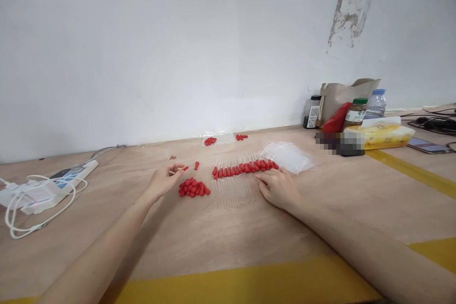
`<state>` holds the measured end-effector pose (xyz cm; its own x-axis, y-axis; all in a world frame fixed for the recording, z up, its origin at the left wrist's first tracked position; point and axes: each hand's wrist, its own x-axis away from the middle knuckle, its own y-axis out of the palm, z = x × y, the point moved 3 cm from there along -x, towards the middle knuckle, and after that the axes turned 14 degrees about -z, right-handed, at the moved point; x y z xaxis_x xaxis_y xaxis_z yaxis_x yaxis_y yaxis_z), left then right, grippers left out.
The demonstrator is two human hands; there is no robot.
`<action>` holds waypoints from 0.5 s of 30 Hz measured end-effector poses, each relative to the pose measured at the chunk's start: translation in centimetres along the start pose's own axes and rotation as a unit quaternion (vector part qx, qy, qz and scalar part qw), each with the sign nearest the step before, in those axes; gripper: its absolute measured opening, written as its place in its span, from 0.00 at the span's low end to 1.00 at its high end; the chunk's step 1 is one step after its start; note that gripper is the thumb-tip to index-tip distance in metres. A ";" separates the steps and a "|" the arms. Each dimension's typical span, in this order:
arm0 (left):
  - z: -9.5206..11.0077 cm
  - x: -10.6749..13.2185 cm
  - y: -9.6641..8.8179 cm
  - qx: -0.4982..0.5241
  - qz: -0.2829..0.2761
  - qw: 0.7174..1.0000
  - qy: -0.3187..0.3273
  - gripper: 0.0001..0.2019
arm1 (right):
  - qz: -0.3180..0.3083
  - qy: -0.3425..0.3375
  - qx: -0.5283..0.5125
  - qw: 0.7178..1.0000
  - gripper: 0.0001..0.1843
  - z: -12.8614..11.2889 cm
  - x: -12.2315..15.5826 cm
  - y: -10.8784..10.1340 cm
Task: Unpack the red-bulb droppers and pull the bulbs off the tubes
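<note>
My left hand (166, 178) is closed in a pinch on a small red rubber bulb (185, 168), whose end sticks out past the fingertips. Just below lies a heap of red rubber bulbs (193, 187), and one loose bulb (196, 165) lies to its upper right. In the middle, glass droppers fitted with red bulbs (245, 168) form a row, tubes pointing toward the wall. Nearer me, bare thin glass tubes (231, 192) lie side by side. My right hand (278, 187) rests at their right upper end, fingertips pinched on what looks like a glass tube end.
Clear plastic bags (290, 156) lie right of the row. Two small groups of red bulbs (210, 141) are by the wall. A power strip (60, 190) with white cables sits left. On the right stand a tissue pack (381, 136), a jar (355, 113), a water bottle (376, 104) and a phone (428, 145).
</note>
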<state>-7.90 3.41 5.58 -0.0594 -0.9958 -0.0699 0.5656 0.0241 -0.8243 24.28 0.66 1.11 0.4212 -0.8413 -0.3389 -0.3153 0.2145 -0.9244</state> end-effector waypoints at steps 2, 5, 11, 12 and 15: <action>0.0 -0.4 0.5 0.016 0.005 1.000 0.016 0.17 | -0.007 -0.004 0.009 1.000 0.13 -0.2 -0.1 0.2; 0.4 -0.5 1.7 0.008 0.008 0.999 0.039 0.16 | -0.008 -0.007 0.010 1.000 0.12 -0.7 -0.3 0.5; 1.0 0.0 3.4 -0.024 -0.045 0.998 0.033 0.16 | -0.009 -0.023 0.004 1.000 0.11 -1.3 -0.4 1.0; 1.1 0.1 3.3 -0.027 -0.045 0.998 0.031 0.17 | -0.009 -0.025 0.001 1.000 0.11 -1.3 -0.4 1.1; 1.5 0.3 2.8 -0.046 -0.014 0.999 0.024 0.19 | -0.004 -0.030 -0.007 1.000 0.12 -1.3 -0.4 1.2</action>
<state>-5.14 3.04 4.11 -0.1149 -0.9908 -0.0716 0.4856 0.0069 -0.8741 22.59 0.59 0.36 0.4729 -0.8119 -0.3423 -0.3230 0.2017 -0.9247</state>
